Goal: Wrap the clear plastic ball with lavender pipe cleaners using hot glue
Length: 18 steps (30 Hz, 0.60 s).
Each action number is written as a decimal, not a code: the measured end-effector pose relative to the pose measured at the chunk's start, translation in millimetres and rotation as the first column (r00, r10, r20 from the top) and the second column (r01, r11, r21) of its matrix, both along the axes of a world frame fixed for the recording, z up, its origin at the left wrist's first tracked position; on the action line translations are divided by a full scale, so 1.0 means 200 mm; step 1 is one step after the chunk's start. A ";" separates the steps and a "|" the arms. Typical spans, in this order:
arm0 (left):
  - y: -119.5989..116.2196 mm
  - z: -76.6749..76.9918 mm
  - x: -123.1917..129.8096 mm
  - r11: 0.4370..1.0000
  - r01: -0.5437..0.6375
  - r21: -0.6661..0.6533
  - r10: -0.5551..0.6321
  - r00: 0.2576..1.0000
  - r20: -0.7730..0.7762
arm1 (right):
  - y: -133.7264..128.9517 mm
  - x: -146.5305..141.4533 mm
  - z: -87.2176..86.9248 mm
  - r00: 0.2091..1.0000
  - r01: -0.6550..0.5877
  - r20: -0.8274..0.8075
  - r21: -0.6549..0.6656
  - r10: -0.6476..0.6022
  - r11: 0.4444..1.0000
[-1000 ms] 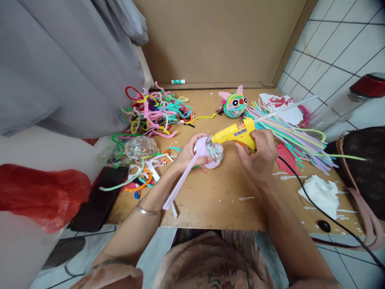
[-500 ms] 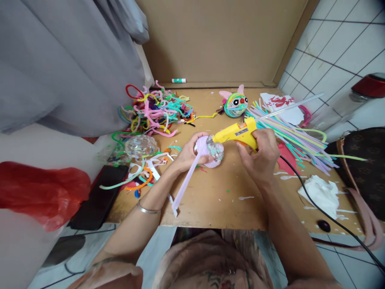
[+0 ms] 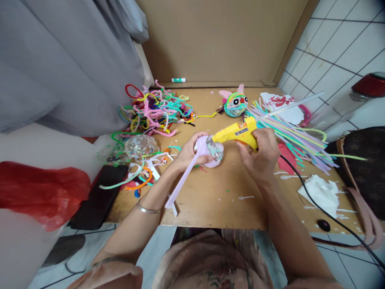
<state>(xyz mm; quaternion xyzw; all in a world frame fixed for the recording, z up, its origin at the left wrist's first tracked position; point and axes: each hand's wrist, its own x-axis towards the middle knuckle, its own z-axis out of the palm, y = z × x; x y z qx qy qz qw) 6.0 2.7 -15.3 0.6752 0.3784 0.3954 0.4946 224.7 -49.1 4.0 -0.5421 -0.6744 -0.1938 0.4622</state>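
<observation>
My left hand (image 3: 192, 154) is wrapped round a clear plastic ball (image 3: 217, 151) partly wound with lilac pipe cleaners (image 3: 202, 145). Loose lilac ends (image 3: 182, 184) hang from it toward the table's front edge. In my right hand (image 3: 261, 154) is a yellow hot glue gun (image 3: 237, 133), held by its handle. Its nozzle tip points left and meets the ball beside the lilac winding; whether it touches the surface I cannot tell. From the gun a black cord (image 3: 303, 188) runs down to the right.
Tangled pipe cleaners (image 3: 156, 108) and another clear ball (image 3: 140, 145) lie at left, near a black phone (image 3: 98, 198). Behind stands a decorated ball with eyes and pink ears (image 3: 236, 103). Straight pipe cleaners (image 3: 297, 136), crumpled tissue (image 3: 321, 194) and a brown bag (image 3: 361, 168) are at right.
The hanging lilac ends have swung left, toward my left forearm. Both hands, the ball and the glue gun stay practically where they were.
</observation>
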 end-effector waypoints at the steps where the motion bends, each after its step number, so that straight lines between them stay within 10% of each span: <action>1: 0.00 0.00 0.00 1.000 -0.003 0.003 0.003 1.000 -0.002 | 0.00 0.00 0.00 1.000 0.005 -0.002 -0.005 -0.005 1.000; 18: 0.00 0.00 0.00 1.000 0.011 -0.019 -0.011 1.000 0.005 | 0.02 0.01 -0.01 1.000 -0.031 -0.005 0.079 0.031 0.996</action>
